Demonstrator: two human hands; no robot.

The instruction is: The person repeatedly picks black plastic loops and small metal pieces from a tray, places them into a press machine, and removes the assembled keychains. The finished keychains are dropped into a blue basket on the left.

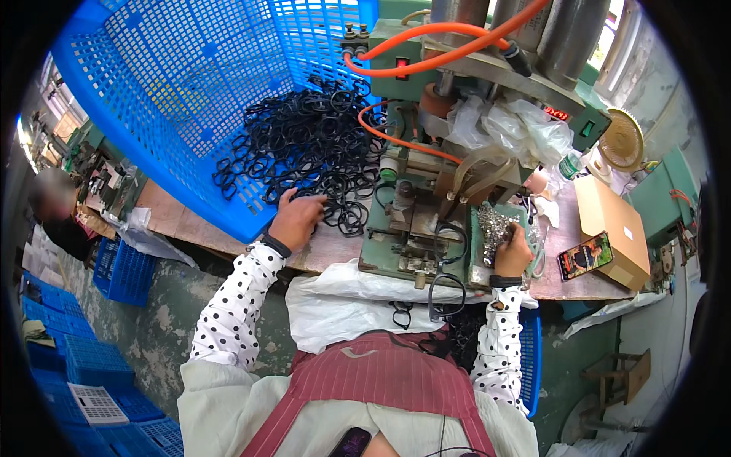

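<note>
My left hand (295,219) rests on a heap of black spectacle frames (312,148) spilling out of a tipped blue plastic basket (190,84); its fingers close around one black frame at the heap's near edge. My right hand (515,251) reaches into a small tray of shiny metal parts (493,227) beside the green press machine (415,228), fingers pinched among them. One black frame (449,286) hangs off the machine's front edge. Both sleeves are white with black dots.
Orange hoses (426,38) loop over the machine's top. A cardboard box (613,228) with a phone (585,255) on it stands at the right, behind it a small fan (620,141). Blue crates (84,365) are stacked on the floor at the left. Another person (57,206) sits far left.
</note>
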